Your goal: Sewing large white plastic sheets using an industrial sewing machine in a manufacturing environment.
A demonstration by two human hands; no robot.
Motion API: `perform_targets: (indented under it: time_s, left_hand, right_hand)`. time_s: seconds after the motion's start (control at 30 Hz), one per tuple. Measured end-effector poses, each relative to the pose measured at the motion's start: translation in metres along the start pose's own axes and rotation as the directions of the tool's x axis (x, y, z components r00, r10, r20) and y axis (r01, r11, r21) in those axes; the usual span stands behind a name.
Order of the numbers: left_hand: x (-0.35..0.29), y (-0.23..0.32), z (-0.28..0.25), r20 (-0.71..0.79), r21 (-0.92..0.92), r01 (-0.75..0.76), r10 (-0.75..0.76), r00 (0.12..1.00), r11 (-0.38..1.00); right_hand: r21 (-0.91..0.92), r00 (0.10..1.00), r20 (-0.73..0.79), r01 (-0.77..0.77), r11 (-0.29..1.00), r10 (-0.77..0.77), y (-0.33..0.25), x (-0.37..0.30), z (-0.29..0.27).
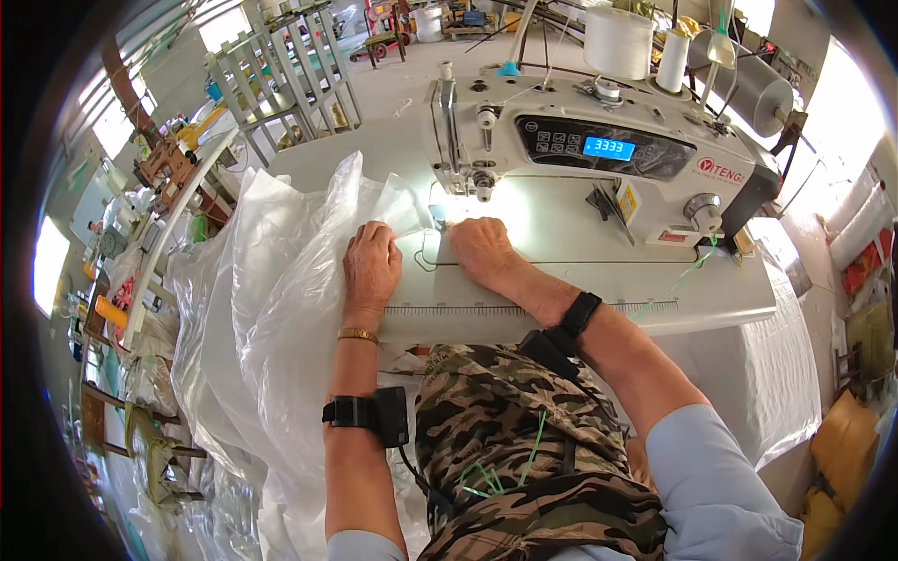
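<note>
A large heap of translucent white plastic sheeting [290, 271] lies over the left part of the sewing table [599, 285] and hangs down its side. My left hand [371, 266] is closed at the sheeting's right edge, its fingers curled down on it. My right hand [482, 248] rests just in front of the needle area of the sewing machine [599, 131], fingers bent and pressed together. What they hold, if anything, is hidden under them. The machine's lamp lights the spot beyond both hands, and its blue display [609, 149] is lit.
A large white thread cone [618, 42] and a narrower spool [673, 61] stand behind the machine. Small scissors [613, 208] sit against its front. Green thread [687, 271] hangs at the right. A grey slatted rack [285, 79] stands beyond the table, and another workbench [178, 224] lies left.
</note>
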State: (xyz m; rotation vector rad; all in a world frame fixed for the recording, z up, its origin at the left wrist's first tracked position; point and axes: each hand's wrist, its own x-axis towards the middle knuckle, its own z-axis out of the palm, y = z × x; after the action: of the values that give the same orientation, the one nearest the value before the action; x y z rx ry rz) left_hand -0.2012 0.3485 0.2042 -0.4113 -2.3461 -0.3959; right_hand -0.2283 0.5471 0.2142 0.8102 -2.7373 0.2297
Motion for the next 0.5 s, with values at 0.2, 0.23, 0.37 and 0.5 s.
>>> perform_targets:
  time_s: [0.2,0.23,0.37,0.5]
  left_hand:
    - [0.002,-0.013,0.004,0.066,0.000,0.038,-0.038,0.997,0.999]
    - [0.001,-0.016,0.003,0.058,0.012,0.036,-0.036,0.998,0.999]
    - [0.000,-0.008,0.005,0.076,0.003,0.096,-0.096,0.992,0.995]
    - [-0.005,-0.005,-0.001,0.099,0.010,0.107,-0.108,0.989,0.994]
  right_hand:
    - [0.046,0.995,-0.068,0.080,0.996,-0.076,0.012,-0.018,0.007]
    - [0.048,0.993,-0.080,0.088,0.995,-0.084,0.014,-0.023,0.003]
    - [0.063,1.000,-0.022,0.006,0.998,-0.004,0.042,-0.049,-0.015]
    - [0.125,0.979,-0.131,-0.141,0.982,0.157,0.063,-0.069,-0.024]
